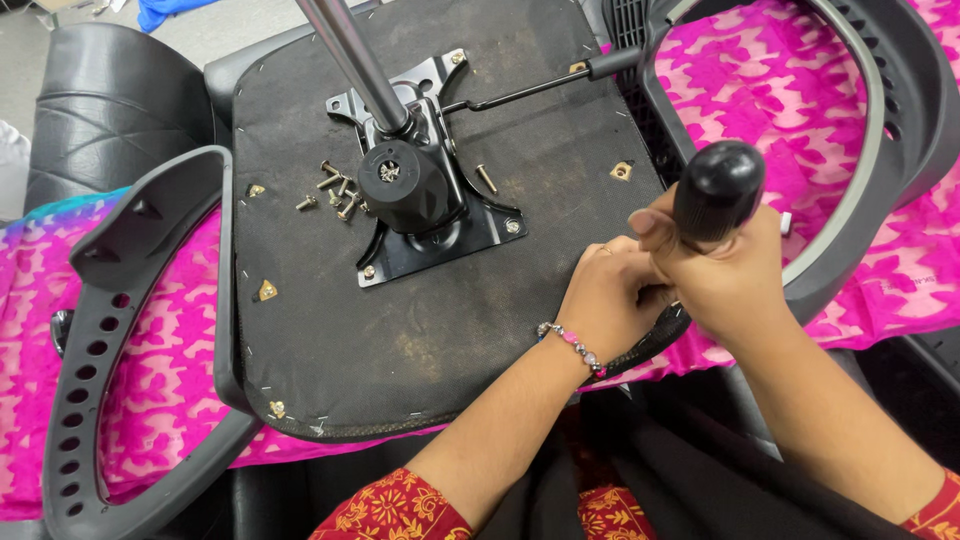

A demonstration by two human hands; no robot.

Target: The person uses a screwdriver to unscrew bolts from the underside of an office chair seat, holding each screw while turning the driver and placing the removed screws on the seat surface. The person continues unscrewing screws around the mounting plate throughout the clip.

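Note:
An upturned office chair seat (400, 330) with a black fabric underside lies in front of me. My right hand (725, 275) grips a screwdriver by its black handle (717, 188), held upright at the seat's right edge. My left hand (610, 300), with a beaded bracelet at the wrist, is closed next to it, fingers around the lower part of the tool where the right armrest (850, 230) meets the seat. The tool's tip is hidden by my hands.
A black metal mechanism plate (440, 215) with a chrome gas cylinder (350, 55) and a lever (530, 90) sits mid-seat. Several loose screws (335, 190) lie left of it. A grey armrest (110, 330) stands at the left. Pink patterned cloth (760, 90) lies beneath.

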